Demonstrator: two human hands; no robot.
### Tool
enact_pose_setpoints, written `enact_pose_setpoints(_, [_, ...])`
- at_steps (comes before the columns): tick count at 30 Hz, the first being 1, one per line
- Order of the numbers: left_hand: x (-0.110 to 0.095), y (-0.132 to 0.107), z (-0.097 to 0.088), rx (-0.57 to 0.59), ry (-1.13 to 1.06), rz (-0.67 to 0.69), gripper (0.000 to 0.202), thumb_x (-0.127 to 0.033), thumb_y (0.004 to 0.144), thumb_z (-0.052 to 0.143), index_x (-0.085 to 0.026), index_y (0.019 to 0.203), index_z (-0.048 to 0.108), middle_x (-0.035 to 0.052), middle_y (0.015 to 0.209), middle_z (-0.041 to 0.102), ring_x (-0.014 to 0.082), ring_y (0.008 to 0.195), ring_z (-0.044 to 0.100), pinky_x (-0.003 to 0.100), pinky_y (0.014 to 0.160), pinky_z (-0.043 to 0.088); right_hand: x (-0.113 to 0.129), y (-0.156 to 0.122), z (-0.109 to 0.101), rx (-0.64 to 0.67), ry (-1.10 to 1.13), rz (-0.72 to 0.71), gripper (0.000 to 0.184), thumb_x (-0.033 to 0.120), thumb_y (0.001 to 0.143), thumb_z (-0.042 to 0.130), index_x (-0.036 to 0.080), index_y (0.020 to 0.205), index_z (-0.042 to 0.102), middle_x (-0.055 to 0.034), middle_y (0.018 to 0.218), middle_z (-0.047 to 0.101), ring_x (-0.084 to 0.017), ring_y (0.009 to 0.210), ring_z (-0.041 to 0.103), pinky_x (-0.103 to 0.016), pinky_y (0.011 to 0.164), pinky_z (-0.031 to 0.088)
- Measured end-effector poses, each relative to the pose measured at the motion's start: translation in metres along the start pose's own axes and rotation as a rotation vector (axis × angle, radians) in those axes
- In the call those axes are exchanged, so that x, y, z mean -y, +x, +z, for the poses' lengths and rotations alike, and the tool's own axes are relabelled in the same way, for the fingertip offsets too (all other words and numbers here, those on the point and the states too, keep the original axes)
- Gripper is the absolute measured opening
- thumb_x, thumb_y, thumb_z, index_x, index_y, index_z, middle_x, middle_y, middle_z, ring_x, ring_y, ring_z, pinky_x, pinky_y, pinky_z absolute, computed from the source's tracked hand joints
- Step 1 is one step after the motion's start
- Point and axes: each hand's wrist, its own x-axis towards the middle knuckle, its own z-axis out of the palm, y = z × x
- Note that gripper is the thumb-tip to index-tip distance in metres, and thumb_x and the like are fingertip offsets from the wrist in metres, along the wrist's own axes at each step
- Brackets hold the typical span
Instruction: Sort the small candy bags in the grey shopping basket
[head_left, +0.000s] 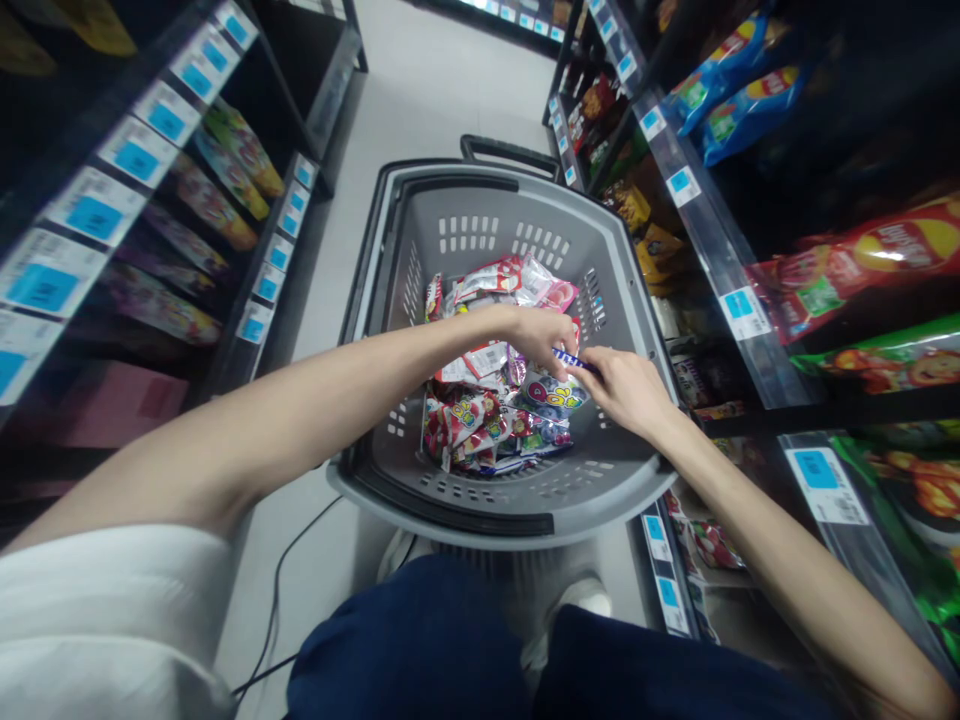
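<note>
A grey shopping basket [480, 530] stands in front of me, with several shiny candy packets [469, 420] piled in it. Over the pile, my left hand [544, 338] and my right hand [622, 385] meet, fingers closed. Between them they pinch a narrow blue-and-white striped packet [576, 361], seen edge on; most of it is hidden by my fingers. Just below lies a packet with colourful round lettering [555, 392], and I cannot tell whether the striped edge belongs to it. Red and white packets [491, 278] lie behind my left wrist.
Shelves with blue-and-white price tags [94, 212] line the left side. On the right, shelves hold snack bags, among them a red chip bag [877, 260] and blue ones [754, 110]. The basket's black handle [510, 152] is at its far end. A dark cable [279, 580] crosses the floor.
</note>
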Motion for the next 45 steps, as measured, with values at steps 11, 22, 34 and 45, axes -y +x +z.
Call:
enact_pose_setpoints(11, [0.0001,0.0000,0.0000,0.017,0.020,-0.009,0.021,-0.034,0.080,0.071,-0.014,0.083,0.075,-0.0017,0.063,0.055,0.0118,0.060,0.043,0.030,0.063,0.030,-0.0007,0.0008,0.0007,0.010,-0.026,0.002,0.033,0.045,0.107,0.047,0.019,0.101,0.067,-0.0116,0.100,0.077,-0.029,0.086,0.071,-0.034,0.064,0.027])
enact_pose_setpoints(22, [0.0005,0.0004,0.0012,0.019,0.016,-0.029,0.019,-0.035,0.080,0.074,-0.016,0.077,0.070,-0.0020,0.063,0.058,0.0109,0.059,0.045,0.029,0.062,0.031,0.0010,0.0003,-0.0009,0.031,-0.029,-0.002,0.033,0.045,0.107,0.048,0.018,0.105,0.068,-0.0127,0.102,0.077,-0.030,0.089,0.072,-0.034,0.066,0.029])
enact_pose_setpoints(34, [-0.0012,0.0009,0.0011,0.029,0.053,-0.055,0.020,-0.034,0.080,0.073,-0.014,0.082,0.072,-0.0027,0.061,0.056,0.0105,0.058,0.043,0.028,0.060,0.030,0.0000,0.0006,0.0006,0.031,-0.050,-0.001,0.032,0.044,0.108,0.047,0.019,0.103,0.067,-0.0107,0.097,0.077,-0.027,0.086,0.070,-0.032,0.065,0.026])
enact_pose_setpoints(45, [-0.0009,0.0006,0.0010,0.041,0.048,-0.053,0.021,-0.035,0.080,0.073,-0.015,0.082,0.072,-0.0016,0.064,0.059,0.0104,0.058,0.045,0.028,0.061,0.031,-0.0001,0.0003,0.0010,0.033,-0.057,-0.001,0.033,0.045,0.108,0.049,0.018,0.104,0.067,-0.0116,0.099,0.077,-0.029,0.091,0.073,-0.033,0.066,0.028])
